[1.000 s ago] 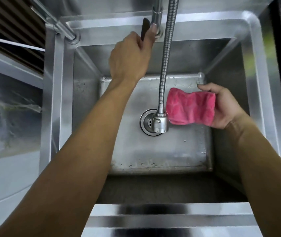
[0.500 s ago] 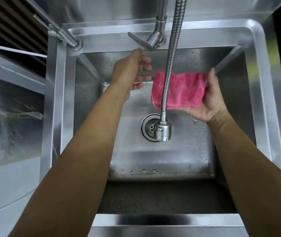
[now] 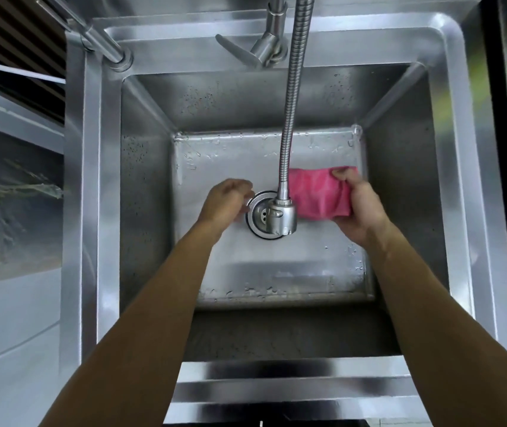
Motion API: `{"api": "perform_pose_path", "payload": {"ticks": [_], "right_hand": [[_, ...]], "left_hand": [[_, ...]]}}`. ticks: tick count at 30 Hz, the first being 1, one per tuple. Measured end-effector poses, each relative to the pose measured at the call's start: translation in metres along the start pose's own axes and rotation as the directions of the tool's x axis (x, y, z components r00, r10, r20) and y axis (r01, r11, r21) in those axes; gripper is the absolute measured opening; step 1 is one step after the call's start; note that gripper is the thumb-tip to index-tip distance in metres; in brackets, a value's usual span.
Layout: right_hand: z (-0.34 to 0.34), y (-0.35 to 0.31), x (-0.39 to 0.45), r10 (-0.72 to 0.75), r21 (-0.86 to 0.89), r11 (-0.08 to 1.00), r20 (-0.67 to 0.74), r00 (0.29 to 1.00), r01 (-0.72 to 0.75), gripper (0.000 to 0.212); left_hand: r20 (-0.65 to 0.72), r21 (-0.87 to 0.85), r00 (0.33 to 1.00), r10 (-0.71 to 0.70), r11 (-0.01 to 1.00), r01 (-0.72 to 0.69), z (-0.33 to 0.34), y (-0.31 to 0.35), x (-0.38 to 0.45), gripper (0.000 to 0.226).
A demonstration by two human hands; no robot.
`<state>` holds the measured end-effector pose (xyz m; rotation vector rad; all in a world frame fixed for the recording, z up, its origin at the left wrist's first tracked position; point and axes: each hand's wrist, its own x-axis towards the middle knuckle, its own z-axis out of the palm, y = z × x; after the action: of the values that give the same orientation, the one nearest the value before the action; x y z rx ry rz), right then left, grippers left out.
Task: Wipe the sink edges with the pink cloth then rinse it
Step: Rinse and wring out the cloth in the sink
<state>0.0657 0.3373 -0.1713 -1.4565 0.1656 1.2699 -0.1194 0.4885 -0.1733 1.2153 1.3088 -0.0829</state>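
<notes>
The pink cloth [image 3: 318, 192] hangs low inside the steel sink [image 3: 449, 124], just right of the spray head [image 3: 281, 215] on the flexible faucet hose [image 3: 295, 87]. My right hand [image 3: 358, 208] is shut on the cloth's right side, thumb on its top edge. My left hand [image 3: 226, 200] is beside the drain [image 3: 259, 215], left of the spray head, fingers loosely curled and holding nothing. The hose hides the cloth's left edge. I see no clear stream of water from the head.
The faucet lever [image 3: 239, 52] points left at the back rim. A steel pipe [image 3: 98, 38] slants over the back left corner. Water drops dot the basin floor and back wall. A pale counter [image 3: 14, 318] lies to the left.
My left hand left the faucet lever and came down to the drain. My right hand lowered the cloth from behind the hose to beside the spray head.
</notes>
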Motion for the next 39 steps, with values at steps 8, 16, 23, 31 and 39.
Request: {"api": "perform_pose_path", "payload": {"ticks": [8,16,23,31,39], "right_hand": [[-0.012,0.074,-0.031,0.378,-0.234,0.907,0.088,0.922,-0.350,0.031],[-0.007,0.072,-0.045,-0.029,-0.405,0.907,0.219,0.975,0.118,0.047],[-0.011,0.075,-0.059,-0.104,-0.506,0.831,0.266,0.958,0.231,0.033],[-0.003,0.077,-0.045,-0.136,-0.563,0.792,0.215,0.967,0.237,0.023],[0.011,0.089,-0.053,-0.200,-0.492,0.845,0.069,0.977,0.208,0.032]], "left_hand": [[0.377,0.012,0.907,-0.191,0.979,0.201,0.019,-0.060,-0.037,0.025],[0.323,-0.128,0.943,0.078,0.991,-0.038,0.007,-0.070,-0.051,0.028],[0.271,-0.068,0.955,0.122,0.992,-0.107,0.016,-0.067,-0.051,0.034],[0.230,-0.114,0.956,0.182,0.981,-0.159,0.019,-0.075,-0.041,0.032],[0.149,-0.114,0.964,0.219,0.973,-0.203,0.032,-0.084,-0.045,0.029]]}}
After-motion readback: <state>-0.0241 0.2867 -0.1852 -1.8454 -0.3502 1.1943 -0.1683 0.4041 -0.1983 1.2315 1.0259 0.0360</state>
